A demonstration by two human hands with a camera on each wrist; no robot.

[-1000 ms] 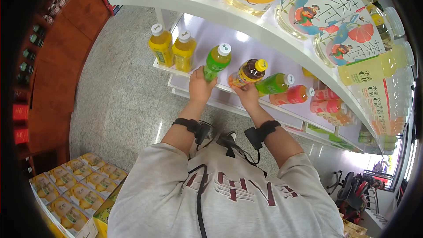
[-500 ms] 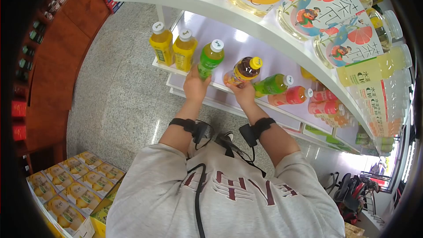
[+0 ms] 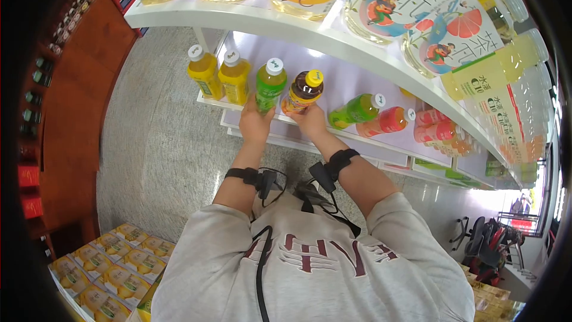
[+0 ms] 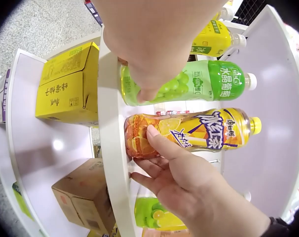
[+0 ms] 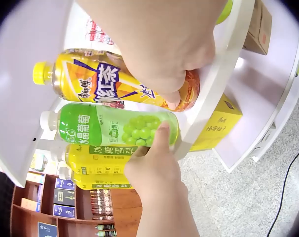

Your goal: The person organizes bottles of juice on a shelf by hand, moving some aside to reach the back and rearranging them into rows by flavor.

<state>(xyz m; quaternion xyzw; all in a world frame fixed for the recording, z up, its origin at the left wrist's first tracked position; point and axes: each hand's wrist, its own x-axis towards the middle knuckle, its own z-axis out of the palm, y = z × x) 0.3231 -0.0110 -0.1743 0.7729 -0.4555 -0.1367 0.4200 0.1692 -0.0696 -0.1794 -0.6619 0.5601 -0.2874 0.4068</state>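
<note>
My left hand (image 3: 256,123) grips the lower part of a green grape drink bottle (image 3: 271,86) with a white cap, which stands at the shelf's front edge. Beside it, my right hand (image 3: 311,121) holds an iced tea bottle (image 3: 302,90) with a yellow cap and orange label near its base. In the left wrist view the right thumb lies across the iced tea bottle (image 4: 189,131), fingers curled at its bottom. From the right wrist, the left thumb presses the grape drink bottle (image 5: 115,123) low on its label. The two bottles stand close together, with a narrow gap.
Two yellow drink bottles (image 3: 233,77) stand left of my hands. To the right are a green bottle (image 3: 357,110) and pink-labelled bottles (image 3: 387,121). An upper shelf (image 3: 238,22) with large bottles overhangs behind. Cartons (image 4: 68,84) sit on the shelf below.
The iced tea bottle has moved left with my right hand, closer to the grape drink bottle and away from the green bottle on the right. The head view has shifted slightly.
</note>
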